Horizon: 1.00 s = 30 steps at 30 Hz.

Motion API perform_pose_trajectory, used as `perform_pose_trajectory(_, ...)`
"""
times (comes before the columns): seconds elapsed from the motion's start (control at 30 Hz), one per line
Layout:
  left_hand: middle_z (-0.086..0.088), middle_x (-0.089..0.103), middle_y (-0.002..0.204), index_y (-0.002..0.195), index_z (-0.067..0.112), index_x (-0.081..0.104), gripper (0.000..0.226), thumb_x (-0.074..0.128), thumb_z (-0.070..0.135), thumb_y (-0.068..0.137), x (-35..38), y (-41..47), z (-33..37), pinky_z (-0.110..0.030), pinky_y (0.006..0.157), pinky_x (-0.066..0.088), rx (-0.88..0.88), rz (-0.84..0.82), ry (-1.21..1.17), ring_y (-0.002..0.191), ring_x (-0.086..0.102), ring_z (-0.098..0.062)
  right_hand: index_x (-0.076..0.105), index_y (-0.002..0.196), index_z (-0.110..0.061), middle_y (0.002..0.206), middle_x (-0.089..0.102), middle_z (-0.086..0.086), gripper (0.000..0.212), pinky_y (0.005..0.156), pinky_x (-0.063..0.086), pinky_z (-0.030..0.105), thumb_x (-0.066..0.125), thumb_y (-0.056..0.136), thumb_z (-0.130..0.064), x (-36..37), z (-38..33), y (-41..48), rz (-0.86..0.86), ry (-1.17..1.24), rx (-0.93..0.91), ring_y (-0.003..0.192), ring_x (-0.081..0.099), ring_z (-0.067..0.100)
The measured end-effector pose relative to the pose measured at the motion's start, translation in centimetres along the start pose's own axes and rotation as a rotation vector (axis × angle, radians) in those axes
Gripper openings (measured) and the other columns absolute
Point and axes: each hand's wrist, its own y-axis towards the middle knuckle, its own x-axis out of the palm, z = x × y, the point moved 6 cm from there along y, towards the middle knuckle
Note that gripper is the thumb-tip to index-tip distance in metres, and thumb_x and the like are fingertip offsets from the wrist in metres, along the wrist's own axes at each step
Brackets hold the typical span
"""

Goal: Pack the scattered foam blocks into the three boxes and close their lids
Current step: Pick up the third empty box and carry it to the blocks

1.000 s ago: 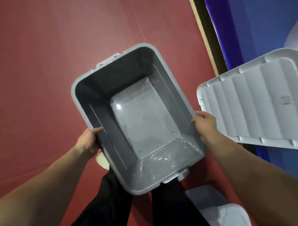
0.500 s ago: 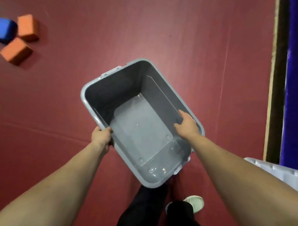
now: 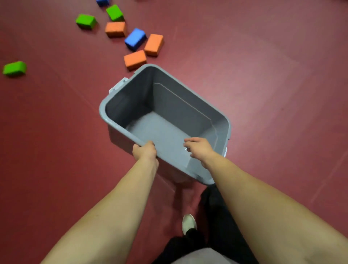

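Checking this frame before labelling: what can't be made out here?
Head view only.
Blue block: cut off by the top edge.
Right hand: blurred over the grey box; contact unclear.
Left hand: its grip under the rim, hidden by the hand itself.
Other two boxes, lids: outside the frame.

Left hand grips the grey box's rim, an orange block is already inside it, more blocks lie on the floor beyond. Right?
No: the head view shows the grey box empty. The left hand does grip its rim, and the blocks, orange ones included, lie on the floor beyond.
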Motion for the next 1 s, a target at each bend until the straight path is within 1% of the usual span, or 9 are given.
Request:
perform_pose_trajectory(0.1, -0.012, 0.061, 0.082, 0.089, 0.007, 0.052, 0.016, 0.060, 0.000, 0.078, 0.6, 0.7, 5.4, -0.039, 0.066, 0.054, -0.026, 0.089, -0.112, 0.071, 0.062, -0.027, 0.068, 0.107, -0.016, 0.093, 0.061, 0.005, 0.020, 0.069, 0.044, 0.026, 0.064, 0.088, -0.010, 2.8, -7.1, 1.5, -0.138, 0.078, 0.012, 0.084, 0.054, 0.017)
perform_pose_trajectory(0.2, -0.010, 0.062, 0.080, 0.085, 0.009, 0.053, 0.015, 0.063, 0.001, 0.077, 1.4, 1.5, 10.1, -0.039, 0.065, 0.054, -0.028, 0.178, -0.192, 0.067, 0.060, -0.026, 0.067, 0.100, -0.017, 0.095, 0.065, 0.005, 0.015, 0.074, 0.046, 0.028, 0.064, 0.088, -0.009, 3.8, -13.4, 3.0, -0.222, 0.112, 0.025, 0.087, 0.058, 0.018)
perform_pose_trajectory(0.27, -0.010, 0.059, 0.078, 0.088, 0.008, 0.053, 0.016, 0.062, 0.001, 0.077, 1.8, 2.2, 13.5, -0.031, 0.056, 0.047, -0.031, 0.217, -0.260, 0.063, 0.056, -0.024, 0.066, 0.095, -0.017, 0.095, 0.066, 0.006, 0.011, 0.078, 0.048, 0.031, 0.062, 0.088, -0.009, 4.6, -18.2, 4.4, -0.246, 0.105, 0.003, 0.088, 0.061, 0.020)
perform_pose_trajectory(0.33, -0.006, 0.052, 0.073, 0.090, 0.008, 0.053, 0.016, 0.061, 0.000, 0.078, 2.1, 3.3, 16.7, -0.026, 0.052, 0.038, -0.042, 0.253, -0.319, 0.059, 0.047, -0.021, 0.066, 0.090, -0.015, 0.092, 0.067, 0.007, 0.007, 0.078, 0.049, 0.032, 0.061, 0.089, -0.010, 5.6, -23.1, 6.1, -0.238, 0.096, -0.031, 0.086, 0.061, 0.020)
perform_pose_trajectory(0.47, -0.009, 0.052, 0.076, 0.084, 0.011, 0.049, 0.017, 0.059, -0.001, 0.076, 1.4, 6.1, 21.2, -0.030, 0.056, 0.036, -0.065, 0.319, -0.425, 0.064, 0.046, -0.023, 0.068, 0.084, -0.012, 0.084, 0.065, 0.006, 0.007, 0.066, 0.048, 0.029, 0.061, 0.085, -0.010, 8.9, -31.3, 8.9, -0.187, 0.059, -0.116, 0.074, 0.057, 0.019)
perform_pose_trajectory(0.63, -0.009, 0.051, 0.069, 0.081, 0.013, 0.048, 0.018, 0.058, -0.002, 0.080, -0.3, 12.5, 27.0, -0.025, 0.047, 0.026, -0.065, 0.347, -0.511, 0.052, 0.040, -0.020, 0.070, 0.086, -0.015, 0.080, 0.065, -0.003, 0.013, 0.059, 0.043, 0.024, 0.058, 0.090, -0.012, 13.2, -40.0, 13.2, -0.061, -0.161, -0.361, 0.069, 0.054, 0.014)
perform_pose_trajectory(0.77, -0.007, 0.045, 0.064, 0.082, 0.013, 0.047, 0.018, 0.057, -0.002, 0.082, -1.4, 19.9, 31.8, -0.020, 0.041, 0.021, -0.085, 0.336, -0.523, 0.046, 0.031, -0.016, 0.069, 0.090, -0.023, 0.089, 0.070, -0.003, 0.015, 0.065, 0.045, 0.026, 0.056, 0.091, -0.016, 18.5, -45.4, 17.7, -0.029, -0.332, -0.470, 0.074, 0.061, 0.019)
perform_pose_trajectory(0.9, -0.009, 0.048, 0.068, 0.090, 0.010, 0.048, 0.017, 0.056, -0.003, 0.082, -2.7, 27.5, 37.8, -0.025, 0.047, 0.026, -0.105, 0.316, -0.537, 0.050, 0.035, -0.018, 0.068, 0.093, -0.022, 0.090, 0.068, -0.006, 0.015, 0.063, 0.040, 0.017, 0.057, 0.090, -0.012, 24.6, -51.4, 21.0, 0.002, -0.448, -0.518, 0.082, 0.060, 0.016)
perform_pose_trajectory(1.0, -0.010, 0.050, 0.071, 0.085, 0.010, 0.047, 0.018, 0.056, -0.005, 0.081, -3.8, 32.4, 42.6, -0.029, 0.052, 0.032, -0.100, 0.308, -0.561, 0.053, 0.039, -0.020, 0.065, 0.081, -0.030, 0.091, 0.069, -0.009, 0.014, 0.081, 0.050, 0.030, 0.060, 0.082, -0.016, 29.1, -55.4, 23.9, 0.001, -0.497, -0.515, 0.089, 0.065, 0.018)
